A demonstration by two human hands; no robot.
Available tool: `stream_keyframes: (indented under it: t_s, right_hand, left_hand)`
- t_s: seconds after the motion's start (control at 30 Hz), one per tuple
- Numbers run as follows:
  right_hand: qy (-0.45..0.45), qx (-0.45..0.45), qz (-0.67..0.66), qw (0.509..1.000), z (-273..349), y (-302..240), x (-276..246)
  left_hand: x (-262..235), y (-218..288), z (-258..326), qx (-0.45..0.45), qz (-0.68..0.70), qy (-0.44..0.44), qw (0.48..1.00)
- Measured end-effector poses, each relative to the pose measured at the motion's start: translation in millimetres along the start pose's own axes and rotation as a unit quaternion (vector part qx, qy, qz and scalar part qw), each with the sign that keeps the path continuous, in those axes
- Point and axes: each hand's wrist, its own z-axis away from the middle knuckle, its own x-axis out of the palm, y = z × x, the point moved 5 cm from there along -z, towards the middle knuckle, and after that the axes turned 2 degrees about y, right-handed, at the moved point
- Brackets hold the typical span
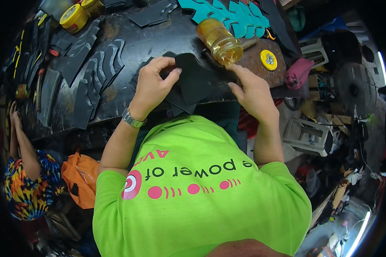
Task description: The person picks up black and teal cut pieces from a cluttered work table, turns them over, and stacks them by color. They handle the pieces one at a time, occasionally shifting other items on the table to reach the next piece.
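Black workbench (128, 34) is filling the upper view; rows of cut black pieces (94, 75) are lying over its left side, some overlapping, and teal scalloped pieces (227, 17) are lying at the far edge. Brown board (254, 73) is sitting at the right end. Clear jar of amber liquid (216, 38) is leaning well over, its mouth facing the person. Black cut piece in hand (195, 77) is standing out at the bench's near edge, more dark pieces showing beneath it. Right hand (255, 92) is hovering at the jar mouth, forefinger at the rim, thumb standing apart; cannot tell if it is touching or holding anything thin. Left hand (154, 83) is pinching the piece's upper edge narrowly, thumb against forefinger. Yellow round lid (268, 59) is resting on the board. For good work, judging from this: the left pinch should be staying light and at the edge, leaving the face free; the right fingers should be avoiding pushing the tilted jar, since liquid looks near its mouth and could be spilling onto the pieces.
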Motion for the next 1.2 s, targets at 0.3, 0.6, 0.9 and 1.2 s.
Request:
stream_keyframes:
  t_s: [0.3,0.6,0.9,1.2]
  right_hand:
    - [0.224,-0.125,-0.426,0.868,-5.4,-30.3,-23.9]
    - [0.192,-0.133,-0.359,0.904,-21.1,-34.0,1.0]
    - [0.174,-0.127,-0.265,0.94,-28.5,-36.7,13.0]
    - [0.282,-0.218,-0.1,0.929,-16.9,-29.2,4.4]
  left_hand:
    - [9.0,9.7,-5.8,-0.166,0.465,-0.086,0.865]
    - [9.4,24.6,1.0,-0.143,0.304,-0.122,0.934]
    - [13.3,29.7,2.3,-0.084,0.274,-0.127,0.95]
    - [5.1,22.2,3.7,-0.173,0.368,-0.108,0.907]
